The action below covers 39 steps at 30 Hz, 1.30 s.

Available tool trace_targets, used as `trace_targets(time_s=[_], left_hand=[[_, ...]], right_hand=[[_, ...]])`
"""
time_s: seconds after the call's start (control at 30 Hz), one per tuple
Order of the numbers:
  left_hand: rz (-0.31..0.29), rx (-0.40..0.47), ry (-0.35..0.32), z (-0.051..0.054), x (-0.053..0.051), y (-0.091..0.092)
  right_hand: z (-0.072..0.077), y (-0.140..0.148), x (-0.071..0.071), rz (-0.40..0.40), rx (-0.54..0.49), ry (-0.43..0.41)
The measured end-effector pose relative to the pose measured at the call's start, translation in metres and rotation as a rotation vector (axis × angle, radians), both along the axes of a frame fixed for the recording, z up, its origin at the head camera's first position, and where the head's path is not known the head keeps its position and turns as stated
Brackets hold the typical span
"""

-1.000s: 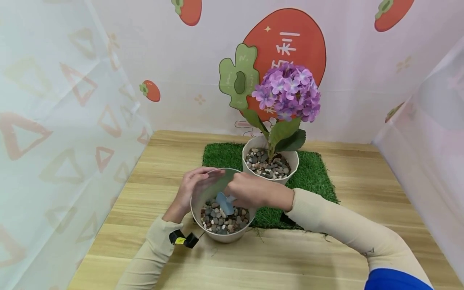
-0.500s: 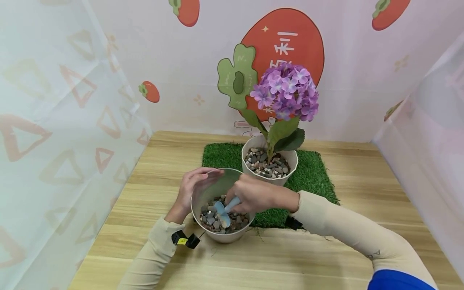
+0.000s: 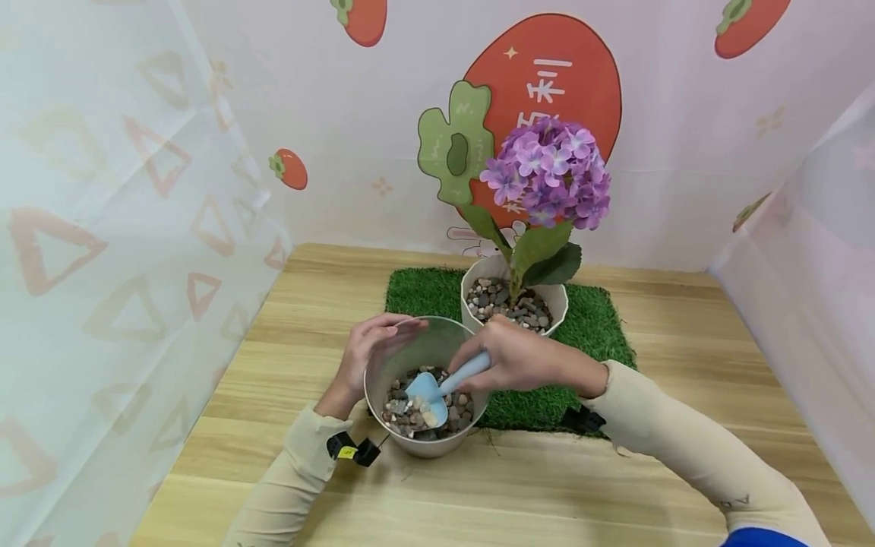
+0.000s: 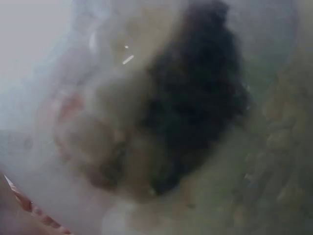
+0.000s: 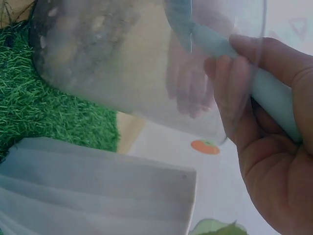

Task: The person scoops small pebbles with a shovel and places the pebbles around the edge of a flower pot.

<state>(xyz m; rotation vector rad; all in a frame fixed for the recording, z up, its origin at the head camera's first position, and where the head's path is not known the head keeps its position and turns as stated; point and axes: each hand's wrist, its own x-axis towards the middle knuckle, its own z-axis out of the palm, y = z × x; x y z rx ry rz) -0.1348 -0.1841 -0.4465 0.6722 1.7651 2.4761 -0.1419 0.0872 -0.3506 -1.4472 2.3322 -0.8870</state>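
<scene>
My left hand (image 3: 358, 353) cups the far left side of a clear plastic bucket (image 3: 425, 448), its fingers seen through the wall in the right wrist view. Several small pebbles (image 3: 463, 414) cover the bucket's bottom. In my right hand (image 3: 529, 355), thumb and fingers grip the handle of a light blue toy shovel (image 3: 468, 373) over the bucket's right rim. The blade is inside the bucket, tilted, with a few pebbles on it. From the right wrist, the shovel handle (image 5: 271, 95) lies between thumb and fingers. The left wrist view is blurred by the near bucket wall.
Behind the bucket, a white pot (image 3: 472, 308) holds pebbles and a purple hydrangea (image 3: 547, 175). It stands on a green artificial grass mat (image 3: 601, 327) on the wooden table (image 3: 547, 486). Printed cloth walls (image 3: 342, 205) enclose the back and both sides.
My right hand has moved right and drawn the shovel back through the pebbles. A few pebbles now lie on its blade, and more of its handle shows. My left hand stays on the bucket.
</scene>
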Motion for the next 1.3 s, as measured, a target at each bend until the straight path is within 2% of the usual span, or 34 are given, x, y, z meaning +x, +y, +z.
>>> trace_targets(time_s=[0.13,0.3,0.5,0.77,1.03,1.17,1.3], left_hand=[[-0.004,-0.001,0.014,0.001,0.001,0.0],[-0.018,0.009,0.024,0.0,0.0,-0.002],[-0.02,0.005,0.026,0.001,0.0,-0.002],[0.001,-0.037,0.014,0.001,0.002,-0.002],[0.018,-0.044,0.008,-0.001,0.003,-0.003],[0.045,-0.077,-0.001,-0.002,0.003,-0.004],[0.046,-0.094,-0.004,-0.002,0.003,-0.003]], right_hand=[[0.002,0.01,-0.002,-0.046,-0.022,-0.061],[0.001,0.023,-0.005,-0.082,-0.105,-0.144],[-0.002,0.036,-0.006,-0.148,-0.175,-0.165],[-0.003,0.049,-0.002,-0.242,-0.189,-0.171],[0.0,0.061,0.006,-0.323,-0.18,-0.162],[0.003,0.069,0.01,-0.352,-0.202,-0.135],[0.009,0.079,0.013,-0.383,-0.244,-0.085]])
